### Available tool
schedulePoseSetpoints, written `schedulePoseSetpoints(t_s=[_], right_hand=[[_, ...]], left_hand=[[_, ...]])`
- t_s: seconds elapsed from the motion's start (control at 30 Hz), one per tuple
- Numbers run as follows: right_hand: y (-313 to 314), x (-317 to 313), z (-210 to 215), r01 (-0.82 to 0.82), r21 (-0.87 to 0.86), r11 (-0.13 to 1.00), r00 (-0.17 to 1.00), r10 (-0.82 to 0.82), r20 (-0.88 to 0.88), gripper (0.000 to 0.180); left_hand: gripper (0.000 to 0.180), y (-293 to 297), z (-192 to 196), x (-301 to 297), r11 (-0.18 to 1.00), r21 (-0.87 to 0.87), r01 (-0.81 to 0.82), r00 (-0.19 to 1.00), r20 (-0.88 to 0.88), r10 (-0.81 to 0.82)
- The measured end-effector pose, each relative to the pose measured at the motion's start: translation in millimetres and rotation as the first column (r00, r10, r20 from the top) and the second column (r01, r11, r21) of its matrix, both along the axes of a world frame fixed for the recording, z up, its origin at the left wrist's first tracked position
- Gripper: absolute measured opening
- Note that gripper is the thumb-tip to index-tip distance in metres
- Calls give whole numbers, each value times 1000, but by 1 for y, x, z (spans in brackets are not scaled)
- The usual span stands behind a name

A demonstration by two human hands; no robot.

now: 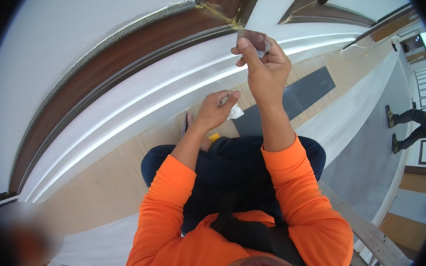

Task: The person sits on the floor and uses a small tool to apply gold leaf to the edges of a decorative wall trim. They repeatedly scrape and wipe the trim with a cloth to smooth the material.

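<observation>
My right hand (267, 62) is raised close to the brown wooden frame (145, 46), its thumb and fingers pinching a small brown square sheet (252, 38) that looks like sandpaper. Something whitish shows under that sheet, beside the fingers. Just above lies a corner joint of the frame, with a yellowish streak (221, 16) along it. Lower and to the left, my left hand (216, 109) is closed around a crumpled white wad (234, 110), cloth or paper; I cannot tell which. It stays apart from the frame.
White stepped moulding (140, 108) runs under the frame. A dark grey board (304, 97) lies on the light wood floor beside my knees. A wooden plank (373, 243) is at the lower right. Another person (416, 128) stands at the far right; a blurred person (25, 233) is at lower left.
</observation>
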State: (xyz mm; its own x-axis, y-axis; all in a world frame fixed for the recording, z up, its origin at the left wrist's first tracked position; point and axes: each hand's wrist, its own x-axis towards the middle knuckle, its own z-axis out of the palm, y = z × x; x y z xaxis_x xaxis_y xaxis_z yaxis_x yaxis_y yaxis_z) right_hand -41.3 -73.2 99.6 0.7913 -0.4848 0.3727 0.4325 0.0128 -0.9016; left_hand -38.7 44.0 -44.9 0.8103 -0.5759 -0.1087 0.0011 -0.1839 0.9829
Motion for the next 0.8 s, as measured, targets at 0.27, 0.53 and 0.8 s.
schedulePoseSetpoints(t_s=[0.27,0.53,0.8], right_hand=[[-1,6,33,0,-205,979,1000,2,9,29],[-19,-43,-5,-216,-212,953,967,179,-182,25],[-11,-55,-35,-385,-109,916,905,352,-237,20]], left_hand=[[38,2,68,-51,996,-13,-88,987,131,89],[41,28,62,-32,827,-463,-319,919,63,389],[40,19,62,-35,844,-431,-320,892,163,422]])
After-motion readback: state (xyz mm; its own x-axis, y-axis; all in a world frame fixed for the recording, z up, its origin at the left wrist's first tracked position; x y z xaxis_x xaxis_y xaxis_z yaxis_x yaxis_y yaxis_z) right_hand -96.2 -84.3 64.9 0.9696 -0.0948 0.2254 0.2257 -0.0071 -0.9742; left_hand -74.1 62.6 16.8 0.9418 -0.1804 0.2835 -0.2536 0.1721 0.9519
